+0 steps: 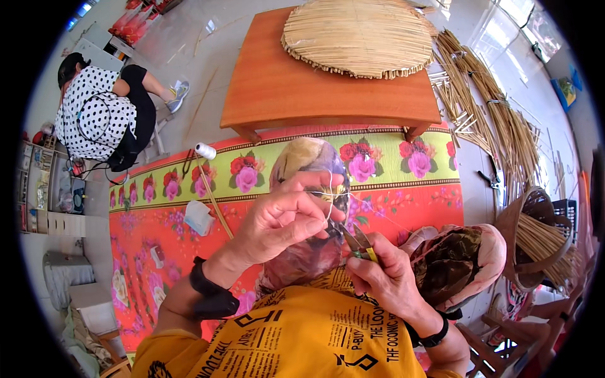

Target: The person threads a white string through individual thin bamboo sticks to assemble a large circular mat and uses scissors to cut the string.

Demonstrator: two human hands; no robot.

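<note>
A white thread is looped about the raised fingers of my left hand, and its thumb and a finger pinch it. My right hand grips a pair of small scissors with a yellow-green part at the handle. The two blades point up toward the thread, close beside my left fingertips and apart from each other. From the left fingers a fine strand runs off to the right, over my knee. Whether the blades touch the thread I cannot tell.
Ahead stands an orange wooden table bearing a round mat of straw stalks. A white thread spool lies on the red flowered cloth. Bundled stalks and a basket are at right. Another person sits at far left.
</note>
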